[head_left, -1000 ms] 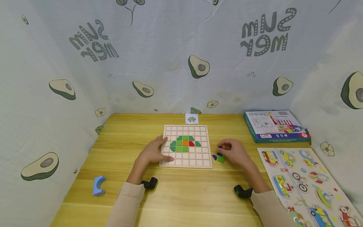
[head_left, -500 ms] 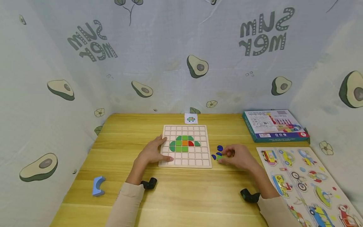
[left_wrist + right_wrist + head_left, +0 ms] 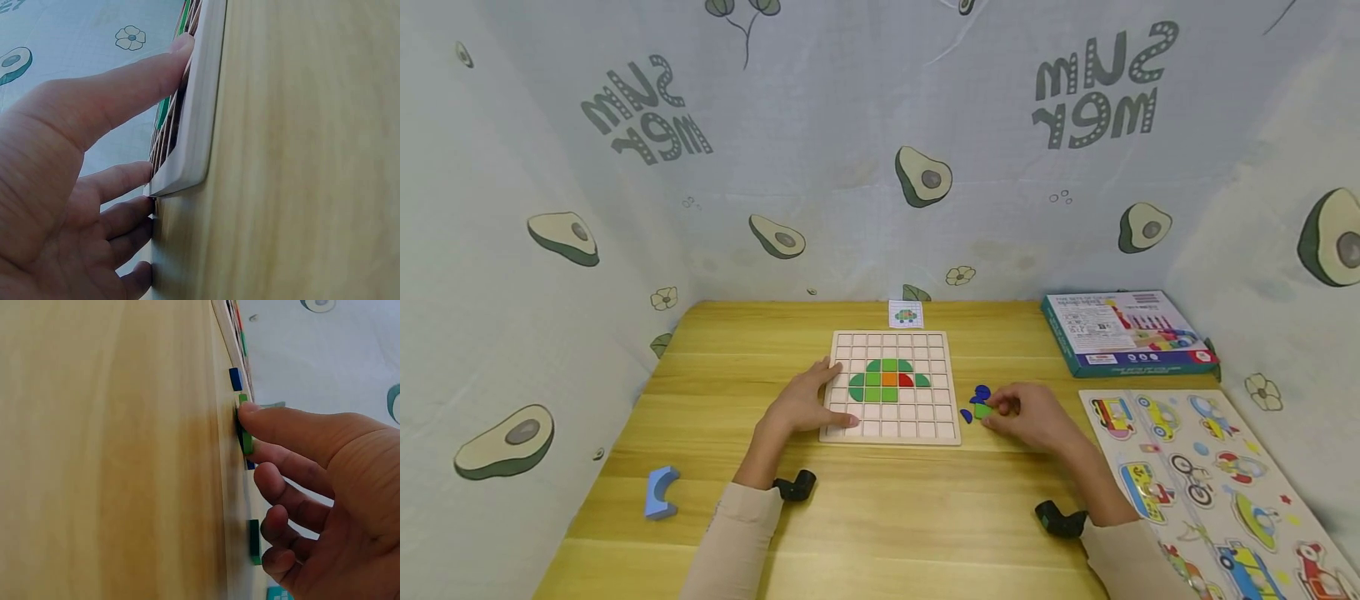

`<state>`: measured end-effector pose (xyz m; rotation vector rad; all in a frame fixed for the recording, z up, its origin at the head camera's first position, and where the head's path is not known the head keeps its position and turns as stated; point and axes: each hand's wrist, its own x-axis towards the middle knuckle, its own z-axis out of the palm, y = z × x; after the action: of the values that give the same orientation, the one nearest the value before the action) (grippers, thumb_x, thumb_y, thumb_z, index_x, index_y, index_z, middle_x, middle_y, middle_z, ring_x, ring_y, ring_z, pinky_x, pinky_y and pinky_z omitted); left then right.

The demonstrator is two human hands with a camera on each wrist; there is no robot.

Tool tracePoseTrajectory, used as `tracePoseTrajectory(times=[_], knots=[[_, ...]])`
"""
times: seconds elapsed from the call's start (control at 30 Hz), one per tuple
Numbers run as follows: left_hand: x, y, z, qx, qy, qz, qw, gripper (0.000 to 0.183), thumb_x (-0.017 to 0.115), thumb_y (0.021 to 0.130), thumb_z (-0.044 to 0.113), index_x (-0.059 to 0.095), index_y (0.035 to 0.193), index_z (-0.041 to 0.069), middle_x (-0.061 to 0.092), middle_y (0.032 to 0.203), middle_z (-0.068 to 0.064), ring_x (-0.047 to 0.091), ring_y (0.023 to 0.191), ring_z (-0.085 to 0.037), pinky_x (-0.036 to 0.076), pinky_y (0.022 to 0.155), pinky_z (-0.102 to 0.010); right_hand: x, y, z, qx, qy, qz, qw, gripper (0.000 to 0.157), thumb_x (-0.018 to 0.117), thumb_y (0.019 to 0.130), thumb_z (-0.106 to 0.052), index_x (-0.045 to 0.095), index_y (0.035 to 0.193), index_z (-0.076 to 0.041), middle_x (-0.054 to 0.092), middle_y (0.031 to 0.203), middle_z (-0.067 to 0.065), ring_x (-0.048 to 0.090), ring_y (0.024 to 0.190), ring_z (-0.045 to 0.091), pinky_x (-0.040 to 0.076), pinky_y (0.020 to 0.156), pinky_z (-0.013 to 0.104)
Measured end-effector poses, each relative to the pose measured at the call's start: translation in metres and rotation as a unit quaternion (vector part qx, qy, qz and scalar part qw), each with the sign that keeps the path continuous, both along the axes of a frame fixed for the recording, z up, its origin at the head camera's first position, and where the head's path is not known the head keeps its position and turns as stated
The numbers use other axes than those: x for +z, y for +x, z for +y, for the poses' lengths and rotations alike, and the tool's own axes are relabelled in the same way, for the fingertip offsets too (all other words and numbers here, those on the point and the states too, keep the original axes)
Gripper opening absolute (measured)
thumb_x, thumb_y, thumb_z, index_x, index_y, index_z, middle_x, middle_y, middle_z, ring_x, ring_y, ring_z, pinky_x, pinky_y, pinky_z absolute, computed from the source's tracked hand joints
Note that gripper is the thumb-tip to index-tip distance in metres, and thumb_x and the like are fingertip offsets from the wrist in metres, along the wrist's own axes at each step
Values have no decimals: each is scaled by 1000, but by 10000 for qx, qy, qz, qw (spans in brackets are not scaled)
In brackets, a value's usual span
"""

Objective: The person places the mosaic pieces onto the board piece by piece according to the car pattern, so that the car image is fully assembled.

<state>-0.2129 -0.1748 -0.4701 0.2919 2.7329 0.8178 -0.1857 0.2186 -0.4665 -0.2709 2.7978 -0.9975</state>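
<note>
My left hand [image 3: 805, 400] rests on the near left side of a wooden grid board [image 3: 925, 429], thumb on top and the other fingers spread by its left edge. In the left wrist view, the thumb lies over the rim. Green, orange and red tiles form a car-like shape on the board. To its right, my right hand [image 3: 1033, 412] pinches a green square tile [image 3: 247, 428] between thumb and index finger, tilted in the right wrist view. Beside the tile lie a blue rounded piece [image 3: 966, 416] and more blue pieces [image 3: 982, 392], partly hidden by it.
A small pattern card [image 3: 906, 314] lies behind the board. A boxed game [image 3: 1131, 333] and a picture puzzle board [image 3: 1195, 467] occupy the right. A blue arch block [image 3: 661, 492] stands at left. A dark green piece [image 3: 255, 540] sits near my right fingers.
My right hand has shifted from the blue pieces slightly right and nearer to the green square tile, which it now pinches and tilts up. My left hand has stayed on the board.
</note>
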Motion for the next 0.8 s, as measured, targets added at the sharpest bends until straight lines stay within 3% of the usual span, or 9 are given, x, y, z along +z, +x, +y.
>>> tracePoseTrajectory(times=[0.5,0.8], knots=[[1,0,-1,-13,-5,21,10000,108,89,74,53,37,161,18,24,172,-9,26,157,-39,30,123,-61,3,-3,-4,-161,32,127,9998,26,80,91,-26,76,108,-7,60,86,2,51,81,19,41,66,27],[-1,0,-2,-38,12,35,10000,108,89,74,54,37,161,19,24,172,-9,25,157,-39,29,123,-62,8,-6,-13,-63,-56,499,9987,24,80,90,-22,78,109,-6,63,83,1,48,74,17,39,63,27]])
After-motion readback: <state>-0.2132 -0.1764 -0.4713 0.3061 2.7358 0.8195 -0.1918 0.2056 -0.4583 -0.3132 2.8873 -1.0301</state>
